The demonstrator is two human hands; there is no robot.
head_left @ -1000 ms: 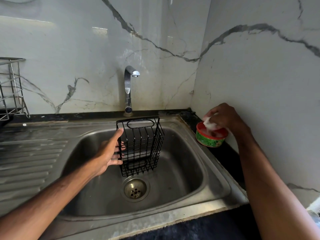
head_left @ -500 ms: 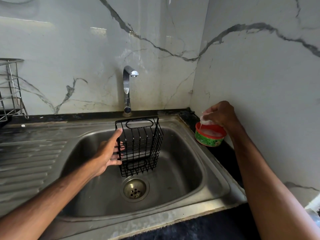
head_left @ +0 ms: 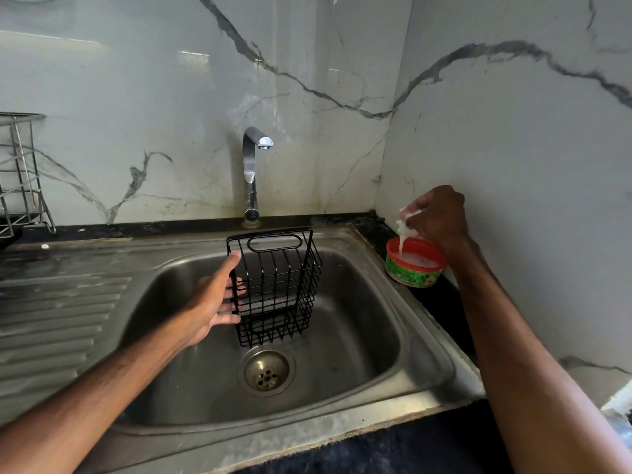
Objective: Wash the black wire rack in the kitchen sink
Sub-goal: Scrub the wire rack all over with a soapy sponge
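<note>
Now the left hand (head_left: 213, 302) is gripping the side of the black wire rack (head_left: 280, 285), standing upright in the steel sink (head_left: 359, 336) beside the drain (head_left: 266, 371), while the right hand (head_left: 437, 220) is pinching a dripping soapy pad (head_left: 405, 224) over a red-rimmed tub (head_left: 413, 273) on the desk (head_left: 441, 304).

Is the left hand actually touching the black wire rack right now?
Touching. The head view shows the left hand with its thumb on the black wire rack's top left corner and its fingers hooked over the left edge wires.
</note>
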